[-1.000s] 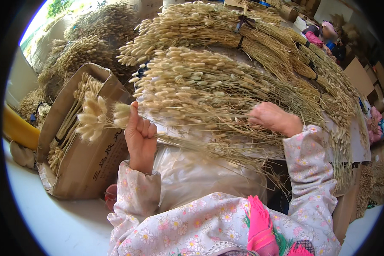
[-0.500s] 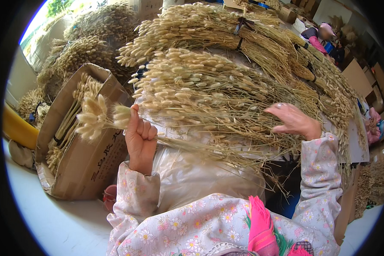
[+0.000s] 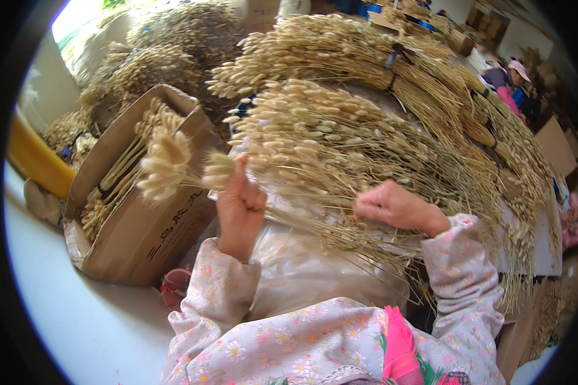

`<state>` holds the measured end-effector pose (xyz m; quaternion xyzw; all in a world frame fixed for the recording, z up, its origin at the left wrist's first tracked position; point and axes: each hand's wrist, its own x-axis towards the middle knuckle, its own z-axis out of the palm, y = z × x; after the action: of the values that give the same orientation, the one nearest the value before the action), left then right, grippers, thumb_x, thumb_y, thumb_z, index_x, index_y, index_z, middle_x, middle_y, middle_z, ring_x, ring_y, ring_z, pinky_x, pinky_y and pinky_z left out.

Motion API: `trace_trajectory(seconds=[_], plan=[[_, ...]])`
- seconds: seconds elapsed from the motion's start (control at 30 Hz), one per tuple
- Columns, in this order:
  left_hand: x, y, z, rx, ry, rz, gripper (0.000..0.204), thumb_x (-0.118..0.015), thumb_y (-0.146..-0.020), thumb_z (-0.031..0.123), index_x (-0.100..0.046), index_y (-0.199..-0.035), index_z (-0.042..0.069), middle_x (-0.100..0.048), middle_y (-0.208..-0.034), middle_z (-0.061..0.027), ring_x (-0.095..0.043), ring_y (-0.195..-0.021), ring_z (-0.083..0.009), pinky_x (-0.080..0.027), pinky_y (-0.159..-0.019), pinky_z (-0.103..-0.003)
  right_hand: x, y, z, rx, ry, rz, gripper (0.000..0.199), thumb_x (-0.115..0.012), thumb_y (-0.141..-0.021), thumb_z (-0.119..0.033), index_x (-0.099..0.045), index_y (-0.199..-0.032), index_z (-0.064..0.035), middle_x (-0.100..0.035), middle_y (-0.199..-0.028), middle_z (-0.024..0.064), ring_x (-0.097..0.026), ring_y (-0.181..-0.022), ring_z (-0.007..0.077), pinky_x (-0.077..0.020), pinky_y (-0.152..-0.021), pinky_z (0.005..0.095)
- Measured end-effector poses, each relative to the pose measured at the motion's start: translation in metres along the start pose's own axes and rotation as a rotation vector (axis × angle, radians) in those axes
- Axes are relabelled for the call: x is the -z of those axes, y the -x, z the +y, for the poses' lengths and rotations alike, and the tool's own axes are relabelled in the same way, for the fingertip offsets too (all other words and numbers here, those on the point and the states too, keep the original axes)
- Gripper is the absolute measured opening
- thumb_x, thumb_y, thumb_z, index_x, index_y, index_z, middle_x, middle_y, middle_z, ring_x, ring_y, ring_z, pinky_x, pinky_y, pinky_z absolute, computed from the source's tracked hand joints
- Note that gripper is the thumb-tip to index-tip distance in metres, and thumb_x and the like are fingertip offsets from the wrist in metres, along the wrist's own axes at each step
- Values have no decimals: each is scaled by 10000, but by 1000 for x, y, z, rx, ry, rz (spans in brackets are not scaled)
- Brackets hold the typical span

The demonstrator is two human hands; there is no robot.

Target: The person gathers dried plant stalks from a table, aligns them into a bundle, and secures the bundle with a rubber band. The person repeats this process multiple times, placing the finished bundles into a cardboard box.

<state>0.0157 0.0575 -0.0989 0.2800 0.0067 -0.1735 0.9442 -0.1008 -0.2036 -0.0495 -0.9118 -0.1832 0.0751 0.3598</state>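
Observation:
My left hand (image 3: 241, 208) is closed in a fist round the stems of a small bunch of dried bunny tail grass (image 3: 167, 165). The fluffy cream heads stick out to the left of the fist, and the stems trail off to its right. My right hand (image 3: 398, 208) is over the near stems of a loose pile of the same grass (image 3: 327, 131), thumb and fingers pinched together. Whatever is between those fingertips is too small to make out. The pile's heads point left and its stems spread to the right across the table.
An open cardboard box (image 3: 164, 234) on the left holds tied grass bunches (image 3: 119, 170). Behind the pile lie tied bundles (image 3: 315, 48); more grass (image 3: 173, 45) is heaped at the back left. Clear plastic sheeting (image 3: 321, 269) covers my front. Another person (image 3: 514, 80) sits far right.
My right hand has moved left over the stems, and its spread fingers have closed into a pinch. The left fist still grips the bunch. The whole view has shifted slightly.

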Motion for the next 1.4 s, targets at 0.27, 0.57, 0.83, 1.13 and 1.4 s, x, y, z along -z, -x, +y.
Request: trace_trajectory(seconds=[0.27,0.57,0.83,1.13,1.4], plan=[[-3,4,1,-11,-30,-79,263,-613,-939,252,-589,-1137,80,-185,-524,90,-168,-437,-45,-159,-439,-234,-13,12,-22,-25,-5,324,160,-611,-898,-119,-667,-959,18,-676,-827,131,-634,-715,229,-491,-676,314],[6,4,-16,-78,-29,-365,558,-518,-936,483,-501,-1294,55,-168,-566,74,-154,-466,-46,-177,-453,-220,-20,-1,-45,50,16,607,159,-604,-904,-69,-660,-1005,39,-708,-862,94,-575,-615,117,-454,-571,248],[-3,14,-24,-66,17,-330,264,-524,-925,154,-579,-1123,-11,-274,-541,65,-247,-465,-48,-219,-455,-226,-64,-25,-54,81,205,597,117,-631,-864,-79,-676,-958,-26,-665,-805,155,-664,-706,293,-524,-583,351],[-5,18,-24,-119,-224,-325,324,-594,-924,386,-601,-961,64,-233,-566,79,-224,-499,-52,-210,-487,-235,-81,-26,-56,160,693,574,299,-637,-728,-59,-648,-1027,-63,-609,-704,56,-619,-588,192,-486,-493,311],[-12,13,-25,-134,-5,-210,418,-380,-1020,409,-582,-1059,45,-241,-600,60,-249,-511,-77,-283,-537,-258,-91,-32,-48,296,806,625,318,-616,-744,-120,-643,-1044,-18,-647,-889,84,-632,-796,206,-513,-714,314]])
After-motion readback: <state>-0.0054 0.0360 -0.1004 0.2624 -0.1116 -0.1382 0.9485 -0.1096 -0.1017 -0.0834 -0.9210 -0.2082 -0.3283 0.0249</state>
